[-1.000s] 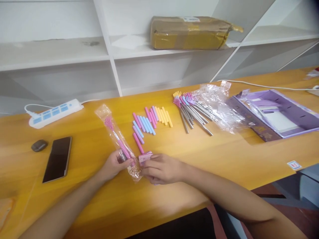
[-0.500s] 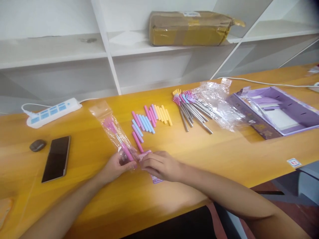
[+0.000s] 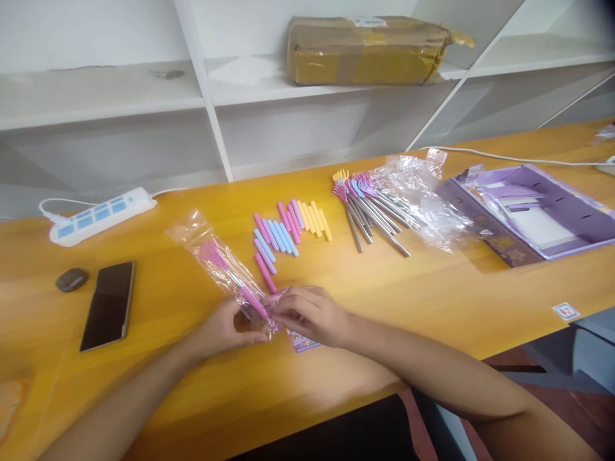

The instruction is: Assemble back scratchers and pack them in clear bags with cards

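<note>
A pink back scratcher with a hand-shaped head and metal shaft lies inside a clear plastic bag. My left hand curls around the bag's near end, thumb below and fingertips partly hidden behind the plastic. With fingers pinched together, my right hand grips the same end from the right. Under the right hand lies a printed card, purple and pink, partly covered. Just beyond the hands are several loose pink, blue and yellow tubes in rows.
Several back scratchers lie piled beside crumpled clear bags. An open purple box stands at the right. On the left are a power strip, a phone and a dark small case. A taped carton sits on the shelf.
The bag's near end and the scratcher's handle have shifted slightly right, toward my right hand. My left hand's thumb and fingers are a little wider apart, and more of the card shows.
</note>
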Available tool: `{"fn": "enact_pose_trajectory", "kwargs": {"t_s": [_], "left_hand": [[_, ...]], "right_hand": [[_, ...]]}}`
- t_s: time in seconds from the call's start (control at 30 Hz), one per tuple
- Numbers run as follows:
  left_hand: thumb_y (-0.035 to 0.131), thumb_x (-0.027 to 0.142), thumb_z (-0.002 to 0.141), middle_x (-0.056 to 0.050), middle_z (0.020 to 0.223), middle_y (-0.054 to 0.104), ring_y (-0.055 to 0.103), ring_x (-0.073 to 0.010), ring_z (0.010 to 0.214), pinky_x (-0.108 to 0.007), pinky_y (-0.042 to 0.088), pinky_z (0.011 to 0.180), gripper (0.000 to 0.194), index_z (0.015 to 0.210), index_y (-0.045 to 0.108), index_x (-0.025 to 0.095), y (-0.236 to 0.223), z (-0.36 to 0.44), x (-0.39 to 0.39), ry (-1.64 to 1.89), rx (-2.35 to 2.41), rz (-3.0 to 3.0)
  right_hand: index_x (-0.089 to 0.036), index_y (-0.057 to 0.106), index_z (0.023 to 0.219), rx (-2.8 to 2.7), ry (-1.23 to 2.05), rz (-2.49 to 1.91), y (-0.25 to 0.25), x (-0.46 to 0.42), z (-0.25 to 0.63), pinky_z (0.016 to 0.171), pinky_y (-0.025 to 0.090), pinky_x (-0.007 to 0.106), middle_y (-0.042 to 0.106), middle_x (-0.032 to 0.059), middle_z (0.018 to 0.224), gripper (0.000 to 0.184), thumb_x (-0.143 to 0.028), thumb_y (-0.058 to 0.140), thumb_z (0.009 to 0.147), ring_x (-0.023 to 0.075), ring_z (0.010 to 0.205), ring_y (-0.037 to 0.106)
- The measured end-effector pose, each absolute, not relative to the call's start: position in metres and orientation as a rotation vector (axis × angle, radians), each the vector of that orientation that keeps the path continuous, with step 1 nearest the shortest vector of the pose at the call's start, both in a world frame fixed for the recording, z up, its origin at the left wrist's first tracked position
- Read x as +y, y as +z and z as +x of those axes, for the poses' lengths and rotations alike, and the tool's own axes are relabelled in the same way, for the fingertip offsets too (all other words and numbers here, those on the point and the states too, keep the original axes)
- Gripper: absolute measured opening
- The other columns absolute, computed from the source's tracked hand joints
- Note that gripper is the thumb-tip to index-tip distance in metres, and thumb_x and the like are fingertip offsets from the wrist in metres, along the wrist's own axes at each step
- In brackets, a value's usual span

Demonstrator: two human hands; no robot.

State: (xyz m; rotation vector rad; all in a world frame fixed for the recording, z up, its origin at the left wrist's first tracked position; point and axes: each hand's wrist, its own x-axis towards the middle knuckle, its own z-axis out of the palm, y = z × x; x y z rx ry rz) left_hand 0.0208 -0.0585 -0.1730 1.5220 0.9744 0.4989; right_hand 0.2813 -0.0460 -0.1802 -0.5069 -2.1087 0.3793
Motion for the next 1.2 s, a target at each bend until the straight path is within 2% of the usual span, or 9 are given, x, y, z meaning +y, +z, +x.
{"fn": "enact_pose_trajectory", "kwargs": {"t_s": [0.17,0.3,0.53,0.6,0.77,0.9,1.07,1.2], "left_hand": [[0.087,0.04,0.085,-0.009,0.104,0.081,0.076,-0.0261,0.097,-0.04,0.061,0.092,0.032,0.104,0.075,0.017,-0.172,0.026,-0.061,0.49,0.945,1.501],[0.082,0.038,0.091,-0.009,0.106,0.082,0.077,-0.0247,0.097,-0.039,0.063,0.09,0.026,0.106,0.076,0.017,-0.168,0.029,-0.061,0.5,0.961,1.481],[0.082,0.042,0.09,-0.011,0.118,0.079,0.076,-0.0276,0.107,-0.04,0.063,0.095,0.038,0.116,0.071,0.017,-0.173,0.026,-0.06,0.582,1.037,1.427],[0.083,0.042,0.09,-0.011,0.118,0.079,0.076,-0.028,0.108,-0.04,0.062,0.096,0.038,0.117,0.072,0.017,-0.178,0.023,-0.061,0.573,1.059,1.429],[0.076,0.04,0.096,-0.011,0.121,0.08,0.076,-0.0276,0.109,-0.041,0.062,0.098,0.033,0.122,0.074,0.019,-0.18,0.022,-0.061,0.526,0.993,1.44],[0.074,0.041,0.098,-0.01,0.122,0.079,0.075,-0.0285,0.113,-0.042,0.061,0.1,0.032,0.122,0.075,0.02,-0.175,0.026,-0.061,0.48,0.992,1.499],[0.077,0.045,0.096,-0.009,0.111,0.081,0.077,-0.0274,0.102,-0.039,0.062,0.092,0.034,0.116,0.075,0.018,-0.175,0.028,-0.061,0.454,1.004,1.457],[0.078,0.044,0.095,-0.01,0.115,0.081,0.077,-0.028,0.105,-0.04,0.062,0.094,0.034,0.116,0.076,0.018,-0.176,0.029,-0.061,0.478,1.011,1.439]], "right_hand": [[-0.018,0.062,0.109,-2.124,0.391,-0.523,-0.181,-0.046,0.282,0.068,0.052,0.024,0.073,0.0032,0.092,0.013,-0.019,0.072,0.102,0.0122,0.077,0.067],[-0.018,0.061,0.113,-2.121,0.393,-0.524,-0.181,-0.047,0.283,0.066,0.051,0.023,0.071,0.0027,0.092,0.014,-0.021,0.07,0.104,0.0109,0.073,0.065],[-0.017,0.054,0.129,-2.148,0.575,-0.724,-0.184,-0.048,0.288,0.06,0.049,0.023,0.065,0.0067,0.102,0.042,-0.043,0.072,0.101,0.0118,0.07,0.059],[-0.017,0.056,0.124,-2.169,0.692,-0.768,-0.185,-0.049,0.287,0.059,0.045,0.022,0.064,0.0048,0.099,0.04,-0.044,0.073,0.099,0.0104,0.067,0.056],[-0.017,0.06,0.1,-2.127,0.867,-0.765,-0.185,-0.05,0.284,0.061,0.037,0.022,0.058,-0.0019,0.081,0.023,-0.037,0.073,0.102,0.0097,0.066,0.051],[-0.018,0.051,0.084,-2.079,0.913,-0.71,-0.186,-0.048,0.281,0.062,0.034,0.022,0.052,-0.0038,0.074,0.031,-0.031,0.071,0.103,0.0091,0.065,0.047],[-0.018,0.048,0.082,-2.079,0.929,-0.683,-0.187,-0.046,0.282,0.063,0.034,0.021,0.051,-0.0044,0.074,0.034,-0.032,0.072,0.103,0.0087,0.066,0.046],[-0.019,0.049,0.084,-2.133,0.966,-0.706,-0.185,-0.045,0.283,0.062,0.033,0.022,0.051,-0.0036,0.075,0.036,-0.038,0.073,0.102,0.0099,0.066,0.046]]}}
